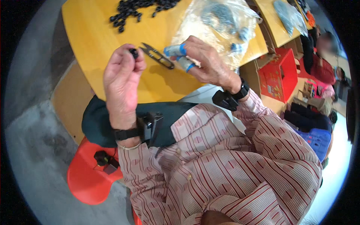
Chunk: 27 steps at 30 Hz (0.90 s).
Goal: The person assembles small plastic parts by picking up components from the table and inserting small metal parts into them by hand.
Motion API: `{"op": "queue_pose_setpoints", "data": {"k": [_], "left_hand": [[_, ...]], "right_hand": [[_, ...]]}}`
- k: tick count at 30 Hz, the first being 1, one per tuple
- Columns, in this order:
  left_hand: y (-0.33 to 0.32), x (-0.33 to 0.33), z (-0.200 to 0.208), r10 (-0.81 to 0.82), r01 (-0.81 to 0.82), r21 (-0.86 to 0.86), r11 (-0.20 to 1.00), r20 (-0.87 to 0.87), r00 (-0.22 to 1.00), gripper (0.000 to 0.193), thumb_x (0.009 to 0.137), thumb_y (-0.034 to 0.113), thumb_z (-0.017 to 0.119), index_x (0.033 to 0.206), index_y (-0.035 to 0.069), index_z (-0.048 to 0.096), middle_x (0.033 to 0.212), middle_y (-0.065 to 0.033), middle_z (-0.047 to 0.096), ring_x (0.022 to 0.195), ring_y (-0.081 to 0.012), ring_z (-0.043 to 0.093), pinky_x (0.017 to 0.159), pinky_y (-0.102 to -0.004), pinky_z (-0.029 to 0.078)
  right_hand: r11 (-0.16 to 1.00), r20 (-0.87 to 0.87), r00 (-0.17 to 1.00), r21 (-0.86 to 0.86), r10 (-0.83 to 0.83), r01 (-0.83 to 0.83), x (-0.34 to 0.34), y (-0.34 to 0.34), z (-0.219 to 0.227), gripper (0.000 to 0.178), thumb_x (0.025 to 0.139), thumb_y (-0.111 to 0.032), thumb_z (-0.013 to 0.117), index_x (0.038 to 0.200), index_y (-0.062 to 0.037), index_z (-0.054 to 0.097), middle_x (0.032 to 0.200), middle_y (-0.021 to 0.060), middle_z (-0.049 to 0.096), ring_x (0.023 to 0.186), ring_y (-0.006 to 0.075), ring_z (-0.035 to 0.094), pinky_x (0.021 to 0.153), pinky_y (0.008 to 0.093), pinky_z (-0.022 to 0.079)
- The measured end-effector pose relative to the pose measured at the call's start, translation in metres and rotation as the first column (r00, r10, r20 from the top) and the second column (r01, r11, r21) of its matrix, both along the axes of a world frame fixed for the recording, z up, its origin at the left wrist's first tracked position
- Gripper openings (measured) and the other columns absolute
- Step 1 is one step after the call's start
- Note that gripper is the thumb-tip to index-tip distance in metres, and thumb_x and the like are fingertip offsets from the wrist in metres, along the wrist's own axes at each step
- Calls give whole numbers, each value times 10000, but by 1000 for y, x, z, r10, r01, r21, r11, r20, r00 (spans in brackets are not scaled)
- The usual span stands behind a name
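Pale red-striped shirt (232, 168) — black wrist straps (125, 134) with boxy mounts (152, 126) — blue finger wraps (174, 50)

Your left hand (122, 80) partly hides the small black part (134, 53); you can't tell whether your right hand (208, 62) pinches anything. The upper edge crops your heap of black parts (132, 8).

1. I see a smooth, yellow table (86, 41) with a curved outline from my remote station.
2. Across its far side I have a loose scatter of small, black, rounded pieces (135, 10).
3. Near its middle lie slim, dark metal snips (154, 55), tips pointing far-left.
4. To their right I find a crumpled, clear plastic bag (191, 24) with blue-grey contents (219, 17).
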<state>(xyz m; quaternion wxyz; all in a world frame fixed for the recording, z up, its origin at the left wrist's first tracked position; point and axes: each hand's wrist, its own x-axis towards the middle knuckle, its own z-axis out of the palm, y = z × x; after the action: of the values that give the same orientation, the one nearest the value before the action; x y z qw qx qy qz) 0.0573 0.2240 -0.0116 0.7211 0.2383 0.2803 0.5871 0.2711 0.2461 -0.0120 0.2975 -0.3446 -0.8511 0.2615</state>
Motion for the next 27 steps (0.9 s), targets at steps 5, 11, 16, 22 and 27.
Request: {"op": "queue_pose_setpoints", "data": {"k": [5, 11, 16, 22, 27], "left_hand": [[1, -3, -7, -48, 47, -20, 999, -67, 997, 270, 879, 136, 568, 1067, -49, 512, 948, -80, 519, 834, -119, 459, 791, -245, 392], [-1, 1, -3, -117, 110, -55, 992, -144, 983, 328, 876, 179, 572, 1084, -59, 489, 893, -68, 497, 820, -136, 430, 760, -255, 361], [-1, -1, -5, -111, 101, -72, 992, -135, 985, 307, 868, 165, 583, 1067, -53, 501, 911, -75, 510, 828, -139, 442, 766, -254, 368], [-2, -1, -9, -112, 105, -76, 992, -99, 989, 241, 865, 88, 577, 1064, -34, 520, 923, -83, 557, 801, -116, 496, 777, -216, 416], [0, -1, -9, -116, 108, -84, 991, -105, 988, 242, 859, 73, 578, 1071, -30, 521, 952, -89, 569, 860, -120, 527, 791, -216, 421]], "right_hand": [[993, 107, 991, -76, -77, 85, 31, -19, -2, 281, 647, 0, 565, 924, -49, 577, 818, 88, 561, 804, 280, 511, 698, 350, 456], [896, 189, 876, 80, -444, 437, 81, -8, -8, 283, 676, -30, 618, 955, -66, 587, 815, 89, 570, 758, 252, 533, 664, 354, 457], [898, 260, 864, 219, -430, 381, 90, 12, -29, 277, 645, -48, 635, 906, -54, 540, 872, 85, 584, 843, 296, 492, 734, 381, 437], [905, 306, 859, 250, -410, 343, 79, 19, -36, 281, 629, -51, 639, 866, -44, 488, 900, 82, 590, 854, 304, 486, 751, 388, 435], [905, 309, 853, 214, -420, 368, 74, 21, -34, 268, 638, -49, 638, 865, -41, 497, 914, 78, 603, 858, 299, 493, 763, 381, 438]]}}
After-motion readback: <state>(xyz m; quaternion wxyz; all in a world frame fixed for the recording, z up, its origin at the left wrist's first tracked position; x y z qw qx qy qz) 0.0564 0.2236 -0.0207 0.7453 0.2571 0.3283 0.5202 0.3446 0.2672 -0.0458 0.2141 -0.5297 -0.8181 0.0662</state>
